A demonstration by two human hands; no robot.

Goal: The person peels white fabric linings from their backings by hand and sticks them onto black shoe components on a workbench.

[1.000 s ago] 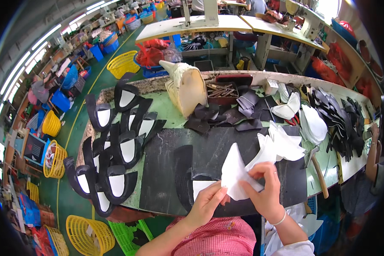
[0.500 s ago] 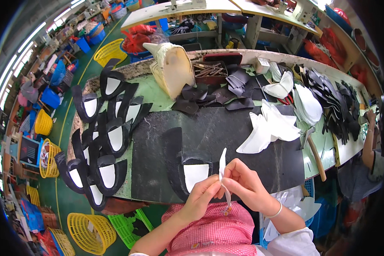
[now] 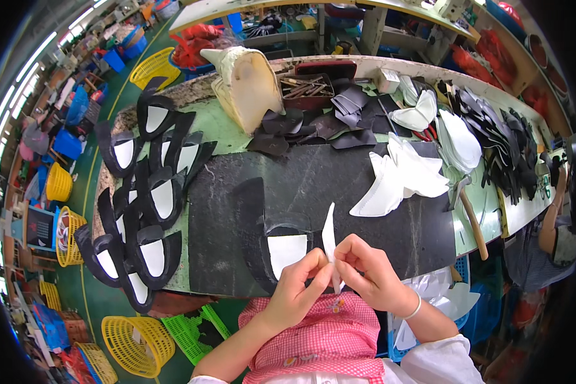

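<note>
In front of my chest, both hands pinch a thin white curved piece [image 3: 329,229], held nearly edge-on above the near edge of the black mat [image 3: 227,249]. The fingers of my left hand [image 3: 299,285] are closed on its left side. My right hand [image 3: 372,275], fingertips pressed together, grips it from the right. Just beyond my left hand lies a black shoe-upper piece [image 3: 251,224] with a white patch [image 3: 287,251], partly covered by that hand. A fanned pile of white cut pieces [image 3: 400,182] rests farther right on the mat.
Several black pieces with white patches [image 3: 163,198] overlap at the table's left. Black scraps [image 3: 349,121], a cone-shaped holder [image 3: 253,86] and a box of sticks [image 3: 307,89] stand behind the mat. A wooden-handled hammer [image 3: 472,217] lies right. Yellow baskets [image 3: 137,345] stand on the floor.
The view has shifted slightly, so the table sits a little higher and farther left. My fingers have moved a little along the white piece, which both hands keep holding.
</note>
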